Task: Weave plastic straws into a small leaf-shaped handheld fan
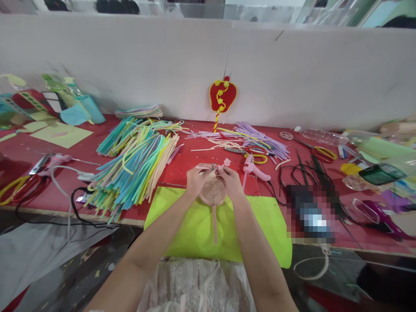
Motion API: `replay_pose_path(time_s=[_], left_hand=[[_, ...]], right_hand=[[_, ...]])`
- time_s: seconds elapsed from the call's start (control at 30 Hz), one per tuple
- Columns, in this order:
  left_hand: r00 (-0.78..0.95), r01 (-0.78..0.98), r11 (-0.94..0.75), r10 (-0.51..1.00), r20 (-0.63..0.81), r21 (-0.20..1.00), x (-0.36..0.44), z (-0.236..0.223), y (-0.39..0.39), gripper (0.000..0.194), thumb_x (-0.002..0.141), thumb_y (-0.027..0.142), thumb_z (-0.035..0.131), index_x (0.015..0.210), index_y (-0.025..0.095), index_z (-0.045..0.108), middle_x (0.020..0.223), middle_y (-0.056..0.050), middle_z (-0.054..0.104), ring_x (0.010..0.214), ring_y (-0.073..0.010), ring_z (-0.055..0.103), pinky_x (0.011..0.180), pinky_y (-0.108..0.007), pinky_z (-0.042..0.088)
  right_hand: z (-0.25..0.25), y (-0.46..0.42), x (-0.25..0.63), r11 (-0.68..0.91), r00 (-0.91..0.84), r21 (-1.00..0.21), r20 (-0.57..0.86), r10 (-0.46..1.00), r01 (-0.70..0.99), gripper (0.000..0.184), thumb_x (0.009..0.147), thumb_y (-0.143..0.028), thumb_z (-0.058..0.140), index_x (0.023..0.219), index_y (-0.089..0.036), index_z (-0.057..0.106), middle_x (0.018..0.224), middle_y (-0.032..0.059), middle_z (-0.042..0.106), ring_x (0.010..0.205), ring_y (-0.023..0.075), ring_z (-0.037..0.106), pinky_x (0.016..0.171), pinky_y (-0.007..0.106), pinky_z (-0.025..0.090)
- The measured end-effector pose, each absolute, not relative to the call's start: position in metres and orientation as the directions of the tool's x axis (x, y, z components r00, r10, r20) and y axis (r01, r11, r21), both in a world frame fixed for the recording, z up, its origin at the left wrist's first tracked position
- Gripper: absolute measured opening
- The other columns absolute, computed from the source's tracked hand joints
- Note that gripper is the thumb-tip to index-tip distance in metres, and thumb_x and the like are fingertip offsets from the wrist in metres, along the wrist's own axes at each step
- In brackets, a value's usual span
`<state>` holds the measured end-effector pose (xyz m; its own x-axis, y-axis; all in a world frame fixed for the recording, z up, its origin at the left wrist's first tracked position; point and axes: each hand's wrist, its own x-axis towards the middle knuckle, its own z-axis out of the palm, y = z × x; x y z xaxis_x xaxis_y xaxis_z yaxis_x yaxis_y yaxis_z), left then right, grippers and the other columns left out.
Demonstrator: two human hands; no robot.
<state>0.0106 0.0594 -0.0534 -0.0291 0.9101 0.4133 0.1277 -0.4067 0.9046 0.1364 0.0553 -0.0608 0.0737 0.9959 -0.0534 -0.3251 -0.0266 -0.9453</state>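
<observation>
A small pink woven fan [212, 193] with a thin handle hangs over a lime green sheet [195, 225] at the table's near edge. My left hand [196, 181] pinches the fan's upper left rim. My right hand [231, 180] pinches its upper right rim, fingers closed on the woven strips. A pink curled strip end [226, 162] sticks up just above my right hand. Both forearms reach in from below.
A big pile of coloured strips [136, 164] lies left of my hands. A pink glue gun [253, 168], scissors [256, 152] and purple strips [256, 136] lie behind. A red fan [222, 96] hangs on the white wall. Cables [302, 173] and clutter sit right.
</observation>
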Motion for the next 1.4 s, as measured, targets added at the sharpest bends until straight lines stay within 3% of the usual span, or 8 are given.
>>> replay_pose_path(time_s=[0.37, 1.4], left_hand=[[-0.058, 0.056, -0.318, 0.945, 0.321, 0.946, 0.0112, -0.0502, 0.0593, 0.007, 0.07, 0.022, 0.059, 0.072, 0.016, 0.062, 0.079, -0.003, 0.067, 0.076, -0.0133, 0.063, 0.073, -0.026, 0.05], [-0.062, 0.066, -0.331, 0.94, 0.335, 0.941, 0.0094, -0.0528, 0.0621, 0.007, 0.069, 0.023, 0.06, 0.071, 0.017, 0.063, 0.077, -0.002, 0.066, 0.074, -0.0129, 0.062, 0.072, -0.026, 0.05]], right_hand=[[-0.06, 0.0541, 0.1414, 0.006, 0.08, -0.986, -0.008, 0.997, -0.169, 0.034, 0.062, -0.052, 0.064, 0.064, -0.018, 0.062, 0.061, -0.0009, 0.055, 0.058, 0.0093, 0.048, 0.058, 0.022, 0.042], [-0.0652, 0.0568, 0.1411, -0.061, 0.078, -0.959, -0.085, 0.993, -0.277, 0.027, 0.053, -0.041, 0.074, 0.06, -0.017, 0.065, 0.065, 0.0005, 0.062, 0.061, 0.0101, 0.053, 0.063, 0.024, 0.043]])
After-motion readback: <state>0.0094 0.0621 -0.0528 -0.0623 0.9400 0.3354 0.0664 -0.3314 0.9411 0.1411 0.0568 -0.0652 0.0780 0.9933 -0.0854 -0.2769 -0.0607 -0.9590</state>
